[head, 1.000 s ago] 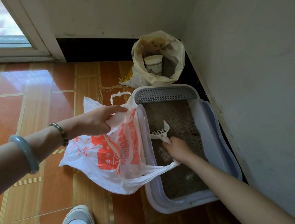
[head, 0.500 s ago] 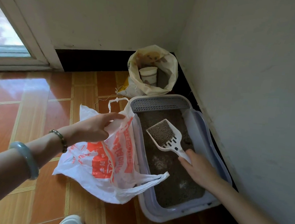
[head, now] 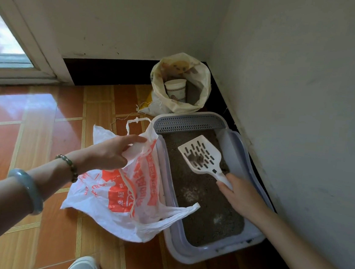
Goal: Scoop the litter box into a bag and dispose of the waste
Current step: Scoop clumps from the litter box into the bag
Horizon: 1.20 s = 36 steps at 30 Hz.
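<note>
A pale lilac litter box (head: 220,253) filled with grey-brown litter sits on the tiled floor along the right wall. My right hand (head: 240,196) grips the handle of a white slotted scoop (head: 200,154), held level above the litter with a small dark clump left on it. My left hand (head: 112,151) pinches the upper edge of a white plastic bag with orange print (head: 125,197). The bag hangs open just left of the box, and one of its handles drapes over the box rim.
A yellowish sack (head: 178,83) with a white cup inside stands in the corner behind the box. A glass door (head: 2,48) is at the far left. My shoe tip (head: 84,267) shows at the bottom edge. Walls close in at the back and right.
The scoop went from dug into the litter, to lifted full, to nearly empty now as loose litter sifted out through the slots. My left hand kept hold of the bag.
</note>
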### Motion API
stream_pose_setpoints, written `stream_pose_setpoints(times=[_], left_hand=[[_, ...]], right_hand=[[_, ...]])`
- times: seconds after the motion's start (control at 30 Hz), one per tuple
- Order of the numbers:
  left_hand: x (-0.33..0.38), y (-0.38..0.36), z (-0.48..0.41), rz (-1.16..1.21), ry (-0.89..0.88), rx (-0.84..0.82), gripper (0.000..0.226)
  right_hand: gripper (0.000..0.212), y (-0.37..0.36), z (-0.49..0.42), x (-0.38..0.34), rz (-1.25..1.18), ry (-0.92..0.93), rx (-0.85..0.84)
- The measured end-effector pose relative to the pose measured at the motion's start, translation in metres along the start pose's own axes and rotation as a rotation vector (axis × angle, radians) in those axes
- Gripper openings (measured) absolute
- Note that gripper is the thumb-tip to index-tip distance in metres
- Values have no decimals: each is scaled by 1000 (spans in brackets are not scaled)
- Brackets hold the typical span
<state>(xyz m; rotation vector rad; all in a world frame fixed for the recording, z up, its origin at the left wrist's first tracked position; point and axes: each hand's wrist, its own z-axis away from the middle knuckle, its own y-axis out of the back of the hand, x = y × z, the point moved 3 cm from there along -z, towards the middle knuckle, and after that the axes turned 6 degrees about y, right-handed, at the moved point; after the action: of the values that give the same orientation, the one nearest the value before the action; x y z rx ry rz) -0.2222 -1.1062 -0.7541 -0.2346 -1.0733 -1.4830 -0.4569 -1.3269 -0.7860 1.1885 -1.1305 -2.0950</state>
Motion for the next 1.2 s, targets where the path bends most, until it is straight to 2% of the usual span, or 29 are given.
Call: stream_pose_setpoints(times=[0.37,0.87,1.1,1.2], left_hand=[[-4,0,-2,-16,4,8,74],[-5,0,0,12,2,-33,72],[4,10,10,314,-4,-96,71],[10,11,10,460,1,-175,73]], right_hand=[[24,10,-1,-2,145,46,64],[27,20,-5,1,109,-11,43],[29,66,-4,-62,158,84,54],[24,98,4,-94,187,112,21]])
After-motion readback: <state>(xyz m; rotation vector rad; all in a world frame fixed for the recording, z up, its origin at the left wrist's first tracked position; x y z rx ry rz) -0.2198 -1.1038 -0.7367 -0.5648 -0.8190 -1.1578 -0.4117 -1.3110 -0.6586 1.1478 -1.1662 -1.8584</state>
